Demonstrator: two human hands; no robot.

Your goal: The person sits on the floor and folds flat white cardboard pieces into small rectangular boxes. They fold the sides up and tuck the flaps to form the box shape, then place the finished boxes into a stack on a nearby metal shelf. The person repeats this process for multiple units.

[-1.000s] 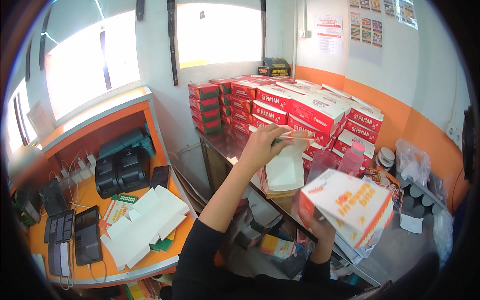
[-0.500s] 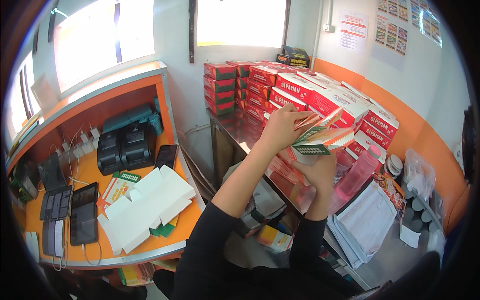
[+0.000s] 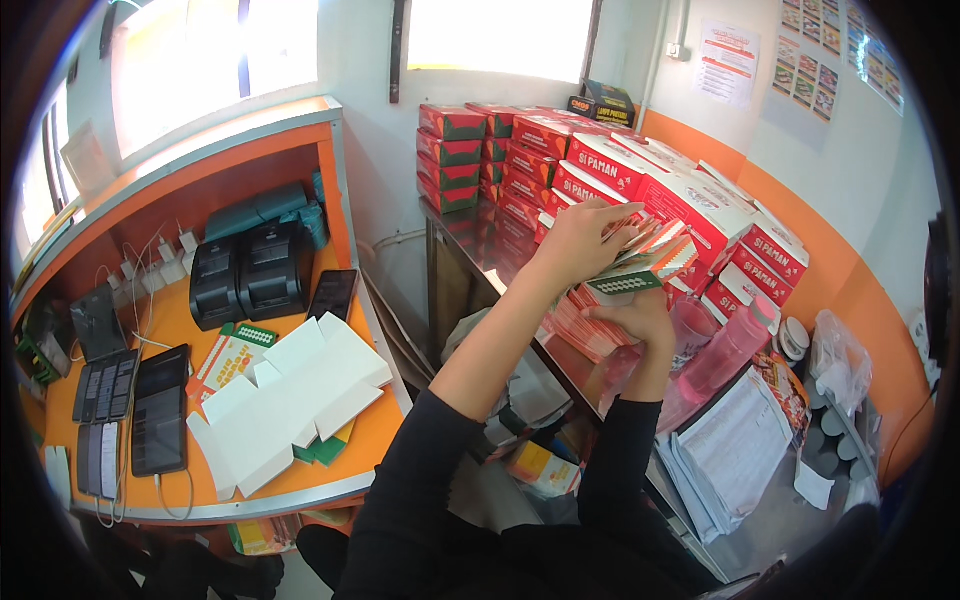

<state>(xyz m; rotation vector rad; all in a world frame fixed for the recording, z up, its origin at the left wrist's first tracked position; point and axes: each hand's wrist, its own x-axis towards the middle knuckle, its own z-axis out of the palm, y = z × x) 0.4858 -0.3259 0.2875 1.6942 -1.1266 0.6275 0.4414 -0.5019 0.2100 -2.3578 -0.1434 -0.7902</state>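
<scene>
Over the table (image 3: 472, 238), left hand (image 3: 592, 238), right hand (image 3: 645, 318) half-curled on cardboard (image 3: 663, 258).

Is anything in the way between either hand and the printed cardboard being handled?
Nothing visible is. The left hand is at the upper left of the printed cardboard, and the right hand is just below it. The pink bottle stands off to the right, not between them.

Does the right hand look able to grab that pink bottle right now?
Probably not as things stand: the right hand is near the pink bottle, but holds printed cardboard, and a pink cup stands partly between them.
</scene>
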